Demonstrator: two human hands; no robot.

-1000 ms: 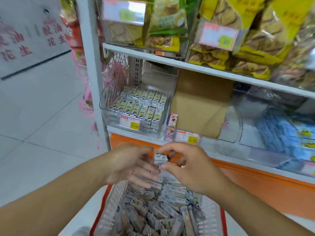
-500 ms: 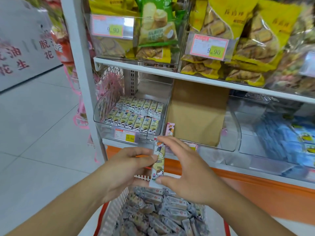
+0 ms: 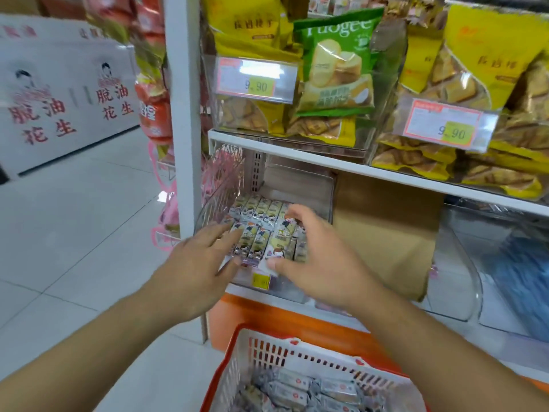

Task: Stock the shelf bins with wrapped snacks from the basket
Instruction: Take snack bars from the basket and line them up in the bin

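A clear shelf bin (image 3: pixel 218 203) on the lower shelf holds rows of small wrapped snacks (image 3: pixel 255 214). My right hand (image 3: pixel 315 257) pinches one yellow-and-white wrapped snack (image 3: pixel 280 239) between thumb and fingers, right over the front rows in the bin. My left hand (image 3: pixel 196 263) reaches to the bin's front left with its fingers stretched out, fingertips at the snacks there. Below, a white basket with a red rim (image 3: pixel 267 346) holds several more wrapped snacks (image 3: pixel 300 388).
A white shelf upright (image 3: pixel 182 114) stands left of the bin. Big yellow and green snack bags (image 3: pixel 332 63) fill the shelf above. A brown cardboard sheet (image 3: pixel 383 233) and clear bins (image 3: pixel 463 263) sit to the right. Tiled floor lies to the left.
Both hands rose from above the basket to the shelf bin. My right hand carried the wrapped snack up and over the rows; my left hand let go and spread its fingers.
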